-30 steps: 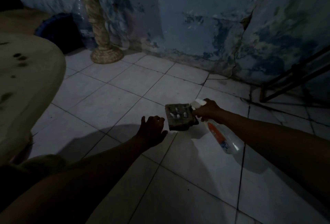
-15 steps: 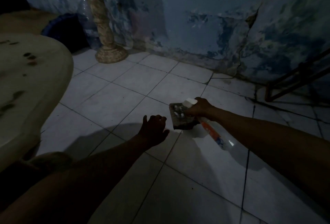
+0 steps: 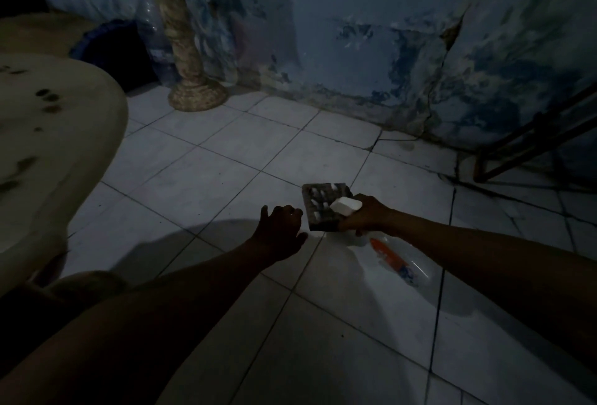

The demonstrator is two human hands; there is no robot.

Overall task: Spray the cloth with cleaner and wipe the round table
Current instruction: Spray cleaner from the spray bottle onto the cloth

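Swung further round in the right hand [image 3: 366, 215] — the spray bottle [image 3: 397, 259], its white head [image 3: 345, 205] now turned up over the dark grid-like block [image 3: 324, 206] and covering part of its top face, where a second ago it only poked out past the block's right edge. Lower and flatter toward the floor tiles [image 3: 206, 175] too, the clear body with the orange label. Crept a little closer to the block's left edge — the left hand [image 3: 281, 230], fingers spread.
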